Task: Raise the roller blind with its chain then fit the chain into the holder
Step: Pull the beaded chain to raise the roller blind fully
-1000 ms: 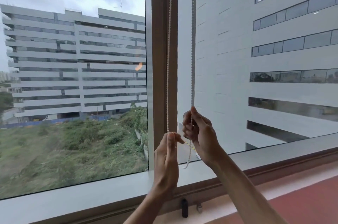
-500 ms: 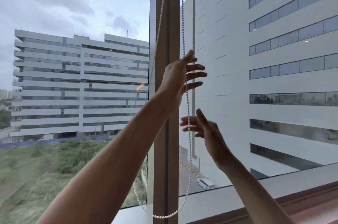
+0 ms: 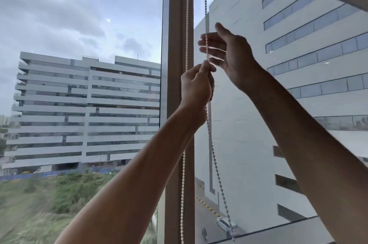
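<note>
Hands up at the brown window post (image 3: 175, 24): the left hand (image 3: 196, 86) is clenched on the right-hand strand of the white beaded blind chain (image 3: 214, 156), which hangs beside the post. Just above, the right hand (image 3: 229, 54) has its fingers (image 3: 211, 41) spread loose behind that strand, gripping nothing.
</note>
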Demonstrator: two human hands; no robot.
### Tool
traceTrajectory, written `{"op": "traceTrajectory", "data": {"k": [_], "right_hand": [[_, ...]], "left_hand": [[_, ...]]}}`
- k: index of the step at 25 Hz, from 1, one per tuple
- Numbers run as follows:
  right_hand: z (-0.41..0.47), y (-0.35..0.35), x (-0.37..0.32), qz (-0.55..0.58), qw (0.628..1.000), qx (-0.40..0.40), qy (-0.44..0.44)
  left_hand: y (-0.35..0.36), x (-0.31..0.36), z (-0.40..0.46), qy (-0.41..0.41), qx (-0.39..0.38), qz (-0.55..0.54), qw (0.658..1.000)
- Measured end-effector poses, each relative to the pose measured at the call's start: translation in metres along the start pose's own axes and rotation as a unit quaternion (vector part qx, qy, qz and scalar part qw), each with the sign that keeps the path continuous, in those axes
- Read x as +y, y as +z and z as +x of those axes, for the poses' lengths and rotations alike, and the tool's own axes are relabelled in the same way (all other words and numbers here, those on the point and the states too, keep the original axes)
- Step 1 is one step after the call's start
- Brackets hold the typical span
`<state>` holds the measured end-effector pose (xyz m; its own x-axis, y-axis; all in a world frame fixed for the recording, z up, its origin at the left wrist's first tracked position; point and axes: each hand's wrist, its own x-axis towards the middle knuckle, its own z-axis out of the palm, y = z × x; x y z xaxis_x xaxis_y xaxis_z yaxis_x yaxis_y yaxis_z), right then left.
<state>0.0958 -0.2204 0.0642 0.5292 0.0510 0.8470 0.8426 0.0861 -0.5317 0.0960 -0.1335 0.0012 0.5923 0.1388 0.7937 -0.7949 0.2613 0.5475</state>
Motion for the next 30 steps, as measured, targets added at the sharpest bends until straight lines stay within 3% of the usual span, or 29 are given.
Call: {"op": "traceTrajectory", "data": {"k": [4, 10, 17, 26, 30], "right_hand": [[0.012, 0.019, -0.011, 0.168, 0.983, -0.041, 0.068], [0.012, 0.027, 0.001, 0.280, 0.952, -0.094, 0.082], [-0.005, 0.021, 0.019, 0.294, 0.948, -0.103, 0.070], [-0.060, 0.017, 0.076, 0.305, 0.940, -0.102, 0.112], [-0.098, 0.016, 0.109, 0.309, 0.937, -0.079, 0.144]], "left_hand": [[-0.003, -0.009, 0.000, 0.072, 0.010, 0.055, 0.996], [-0.011, -0.022, 0.004, 0.104, 0.001, 0.040, 0.994], [-0.026, -0.042, -0.006, 0.184, -0.041, 0.097, 0.977], [-0.051, -0.093, -0.066, 0.124, -0.054, 0.093, 0.986], [-0.066, -0.124, -0.106, 0.101, -0.035, 0.144, 0.984]]}}
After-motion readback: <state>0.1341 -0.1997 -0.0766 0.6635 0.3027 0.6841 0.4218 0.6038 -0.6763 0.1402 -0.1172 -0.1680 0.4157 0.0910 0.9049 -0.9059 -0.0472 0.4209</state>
